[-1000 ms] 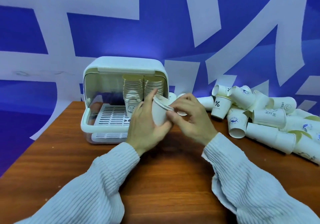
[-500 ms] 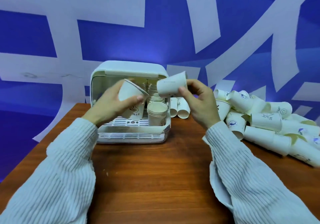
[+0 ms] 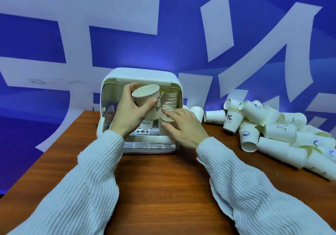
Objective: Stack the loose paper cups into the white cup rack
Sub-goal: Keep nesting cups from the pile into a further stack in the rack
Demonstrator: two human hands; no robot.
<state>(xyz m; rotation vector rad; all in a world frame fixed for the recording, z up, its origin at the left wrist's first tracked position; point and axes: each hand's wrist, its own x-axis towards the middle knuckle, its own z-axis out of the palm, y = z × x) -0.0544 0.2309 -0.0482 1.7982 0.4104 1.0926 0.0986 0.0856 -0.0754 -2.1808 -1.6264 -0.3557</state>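
The table is reddish wood with a smooth, slightly glossy grain. At twelve o'clock the cup rack is smooth white plastic. At three o'clock, matt paper cups. Sleeves are ribbed cloth.

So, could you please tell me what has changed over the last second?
The hands parted. The left hand carried its white paper cup up to the white plastic rack; the right hand set its cup down inside. The loose cup pile stayed put.
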